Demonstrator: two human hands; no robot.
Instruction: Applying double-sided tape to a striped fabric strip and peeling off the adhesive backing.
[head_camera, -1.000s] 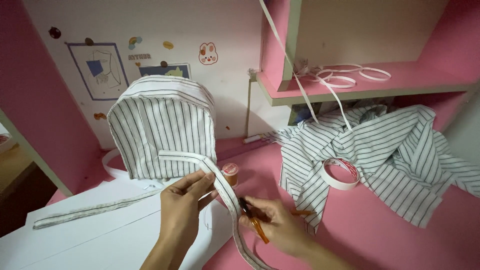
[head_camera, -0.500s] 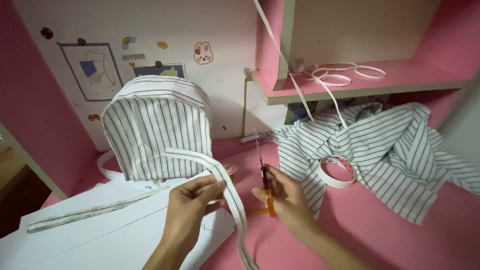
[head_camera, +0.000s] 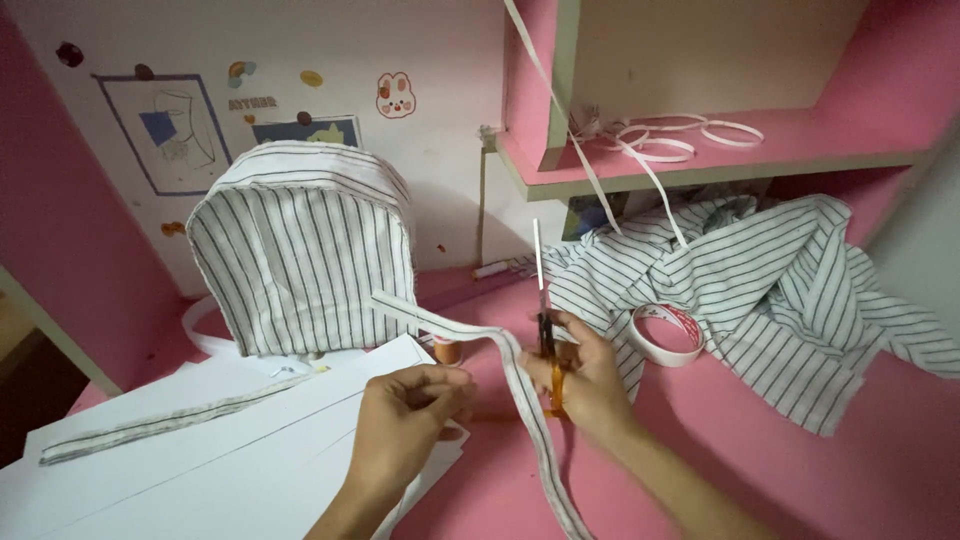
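My right hand (head_camera: 582, 378) grips a pair of scissors (head_camera: 544, 318) by their orange handles, with the closed blades pointing straight up. A long striped fabric strap (head_camera: 520, 395) loops over between my two hands and hangs down toward me. My left hand (head_camera: 408, 420) pinches near the strap's left side, fingers curled, above white paper sheets (head_camera: 240, 455). Behind the hands stands a striped fabric backpack shape (head_camera: 300, 255), upright on the pink desk.
A heap of striped cloth (head_camera: 760, 280) lies at right with a tape roll (head_camera: 668, 333) on its edge. A second strap (head_camera: 170, 425) rests on the paper. White ribbon loops (head_camera: 680, 135) sit on the pink shelf. A small orange-topped spool (head_camera: 447, 350) stands behind the strap.
My right hand has lifted the scissors from low and flat to upright, blades pointing up. The strap has slid rightward between my hands. The view has shifted slightly.
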